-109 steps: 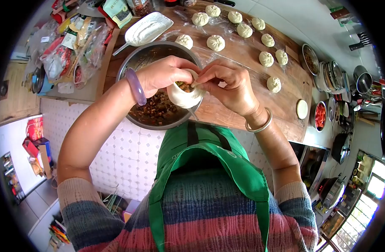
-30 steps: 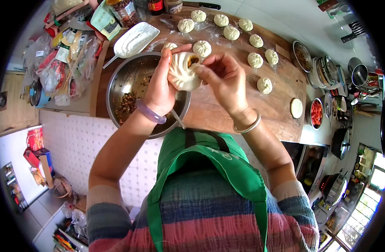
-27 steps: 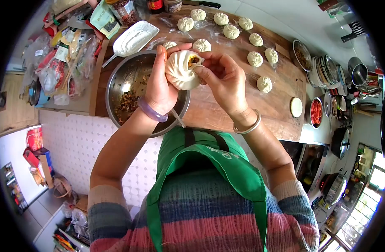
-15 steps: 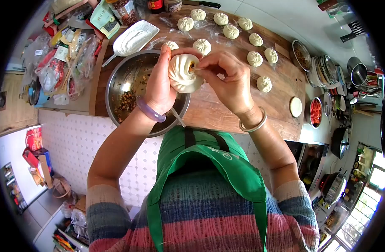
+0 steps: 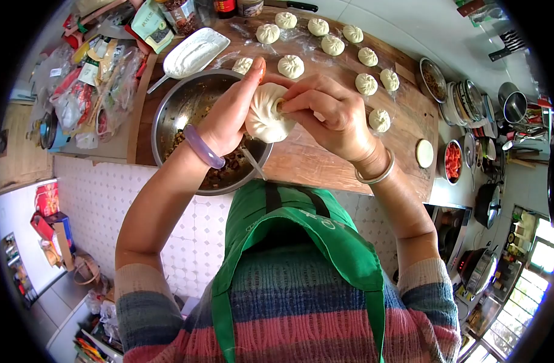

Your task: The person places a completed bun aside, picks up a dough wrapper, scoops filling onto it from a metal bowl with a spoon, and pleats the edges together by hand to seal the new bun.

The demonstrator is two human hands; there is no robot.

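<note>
A pleated stuffed bun (image 5: 266, 116) rests in my left hand (image 5: 229, 115), which is curled round its left side with the thumb up. My right hand (image 5: 334, 115) pinches the dough at the small gap in the pleats. The bun is held above the right rim of a steel bowl (image 5: 162, 115), in which chopped filling (image 5: 219, 175) and a utensil handle (image 5: 252, 162) show. Behind my hands, several pleated buns (image 5: 291, 66) sit on the floured wooden board (image 5: 349, 166). One flat dough round (image 5: 425, 153) lies at the board's right.
A flour scoop (image 5: 195, 54) lies behind the bowl. Plastic bags and packets (image 5: 77, 91) crowd the left. Past the board's right edge stand a bowl of red pieces (image 5: 452, 160), stacked plates (image 5: 464, 103) and a steel dish (image 5: 433, 78). A knife (image 5: 292, 6) lies at the back.
The gap in the bun's top has become smaller, and the bun has turned and tilted. My left hand has rotated, and my right hand's fingers are closer together over the pleats.
</note>
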